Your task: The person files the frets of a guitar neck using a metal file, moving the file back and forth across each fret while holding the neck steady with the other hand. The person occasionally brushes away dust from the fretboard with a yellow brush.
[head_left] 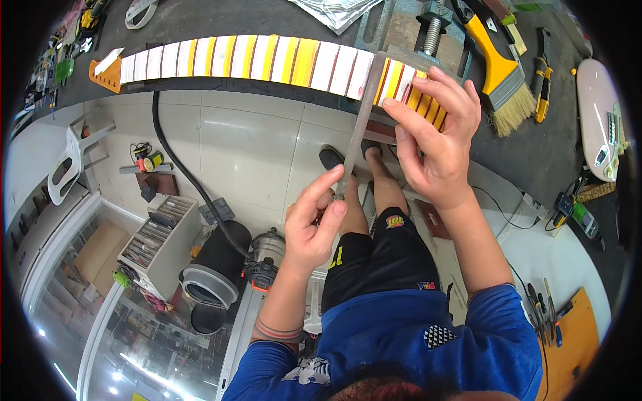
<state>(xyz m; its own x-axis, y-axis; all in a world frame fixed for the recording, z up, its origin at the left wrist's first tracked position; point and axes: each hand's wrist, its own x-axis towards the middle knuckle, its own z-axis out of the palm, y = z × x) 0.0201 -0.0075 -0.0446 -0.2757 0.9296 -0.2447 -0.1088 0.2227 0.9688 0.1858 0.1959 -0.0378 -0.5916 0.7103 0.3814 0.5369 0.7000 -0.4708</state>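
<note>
A long guitar neck lies across the far bench edge, its frets showing as dark lines between strips of white and yellow tape. The bare orange headstock is at its left end. A flat grey file crosses the neck near its right end and slants down toward me. My left hand pinches the file's near end between thumb and fingers. At the neck's right end, my right hand has its fingers spread, with fingertips at the taped surface and the index fingertip beside the file.
Behind the neck stands a bench vise. A yellow-handled brush and a yellow-black utility knife lie at the right, with a pale pink rounded body beyond. Below left, a black hose hangs near a dark canister.
</note>
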